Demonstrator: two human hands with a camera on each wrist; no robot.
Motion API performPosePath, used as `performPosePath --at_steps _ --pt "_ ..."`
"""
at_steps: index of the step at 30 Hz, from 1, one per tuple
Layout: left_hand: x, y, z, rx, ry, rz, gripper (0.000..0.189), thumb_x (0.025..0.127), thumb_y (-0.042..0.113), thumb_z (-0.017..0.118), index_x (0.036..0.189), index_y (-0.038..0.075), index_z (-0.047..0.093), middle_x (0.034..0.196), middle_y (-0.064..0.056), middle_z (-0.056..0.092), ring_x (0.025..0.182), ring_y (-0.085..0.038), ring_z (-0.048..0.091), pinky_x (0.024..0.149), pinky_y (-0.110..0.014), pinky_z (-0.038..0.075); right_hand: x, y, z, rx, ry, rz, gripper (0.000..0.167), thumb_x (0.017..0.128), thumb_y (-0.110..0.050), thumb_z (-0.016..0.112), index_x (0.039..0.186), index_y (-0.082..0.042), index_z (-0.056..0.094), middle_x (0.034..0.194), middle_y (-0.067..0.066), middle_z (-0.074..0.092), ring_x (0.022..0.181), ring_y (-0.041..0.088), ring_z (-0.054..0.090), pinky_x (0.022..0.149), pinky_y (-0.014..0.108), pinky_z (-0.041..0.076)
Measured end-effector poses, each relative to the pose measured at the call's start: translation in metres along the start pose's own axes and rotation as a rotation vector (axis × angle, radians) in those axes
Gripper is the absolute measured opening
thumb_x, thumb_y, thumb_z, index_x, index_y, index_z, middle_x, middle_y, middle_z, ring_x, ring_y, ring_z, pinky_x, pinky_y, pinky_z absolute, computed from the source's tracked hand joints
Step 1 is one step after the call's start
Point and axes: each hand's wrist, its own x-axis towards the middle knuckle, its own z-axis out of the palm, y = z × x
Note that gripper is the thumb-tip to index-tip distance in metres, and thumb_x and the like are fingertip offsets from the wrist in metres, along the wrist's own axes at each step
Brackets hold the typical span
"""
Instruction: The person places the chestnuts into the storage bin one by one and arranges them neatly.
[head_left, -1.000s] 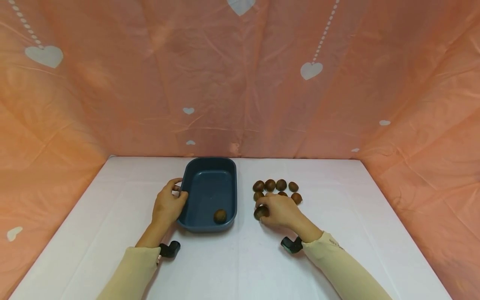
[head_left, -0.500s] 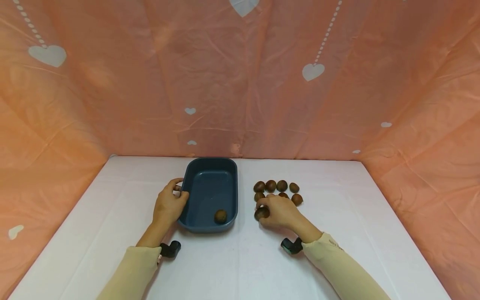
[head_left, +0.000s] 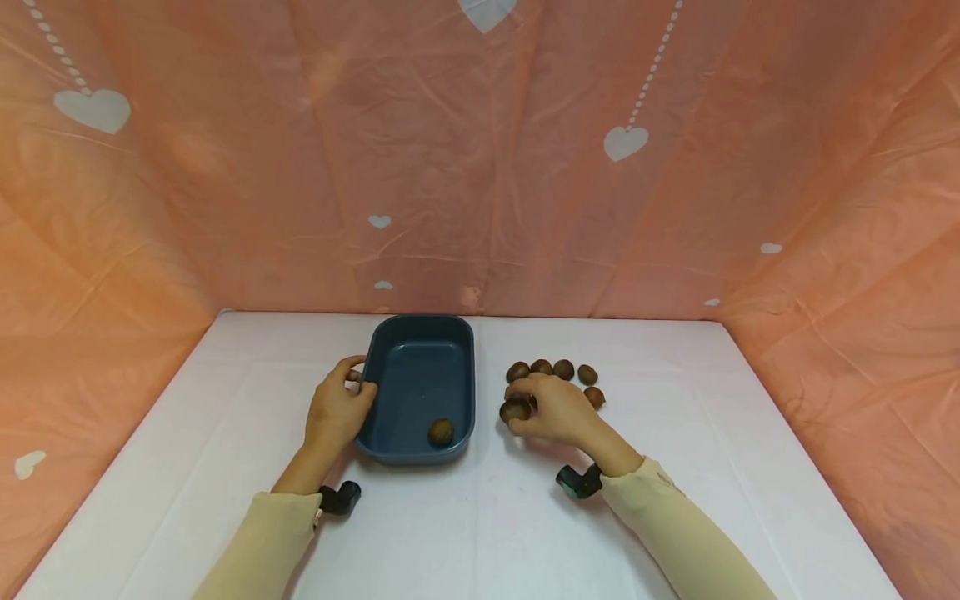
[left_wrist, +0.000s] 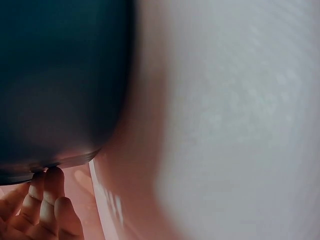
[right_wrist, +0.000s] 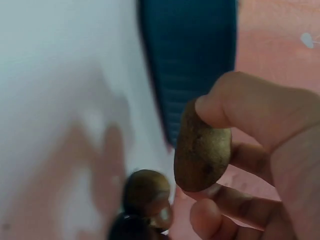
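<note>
A dark blue rectangular tray [head_left: 420, 379] lies on the white table, one chestnut [head_left: 440, 432] in its near right corner. My left hand [head_left: 337, 408] grips the tray's left side, thumb at the rim; in the left wrist view its fingertips [left_wrist: 53, 180] touch the tray's outer wall. To the right of the tray, my right hand [head_left: 557, 408] pinches a chestnut [right_wrist: 202, 150] between thumb and fingers, slightly above the table. Behind that hand sit several more chestnuts [head_left: 563, 369] in loose rows, some of them hidden by it.
White cloth covers the table [head_left: 420, 542]. An orange curtain [head_left: 480, 167] with pale hearts hangs behind and along both sides. Each wrist wears a small black camera [head_left: 341, 498].
My right hand has lifted the chestnut from the table and moved it slightly away from me and to the left. The left hand and the tray stay where they were.
</note>
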Motion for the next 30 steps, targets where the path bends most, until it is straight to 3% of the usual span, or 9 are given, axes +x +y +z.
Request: performPosePath --at_steps 9,24,30 --pt "0.001 0.000 -0.001 0.010 -0.005 -0.003 0.046 0.088 0.021 0.053 0.133 0.015 0.053 0.112 -0.013 0.061 0.091 -0.025 0.061 0.071 -0.033 0.044 0.017 -0.012 -0.013 0.069 0.021 0.013 0.032 0.070 -0.027 0.073 0.103 -0.024 0.070 0.085 -0.008 0.061 0.076 0.009 0.054 0.067 0.026 0.044" --pt "0.000 0.000 -0.001 0.006 -0.009 -0.003 0.046 0.088 0.021 0.054 0.134 0.014 0.053 0.111 -0.014 0.061 0.090 -0.025 0.060 0.071 -0.032 0.044 0.038 -0.031 -0.017 0.112 0.030 -0.013 0.035 0.072 -0.029 0.073 0.107 -0.025 0.069 0.093 -0.006 0.064 0.073 0.013 0.055 0.065 0.027 0.044" --pt "0.000 0.001 -0.001 0.002 -0.005 -0.001 0.046 0.088 0.021 0.054 0.133 0.014 0.053 0.111 -0.014 0.061 0.091 -0.026 0.061 0.071 -0.033 0.044 0.046 -0.039 -0.011 0.157 0.026 0.000 0.036 0.073 -0.030 0.073 0.109 -0.026 0.069 0.099 -0.007 0.065 0.089 0.019 0.063 0.075 0.035 0.049"
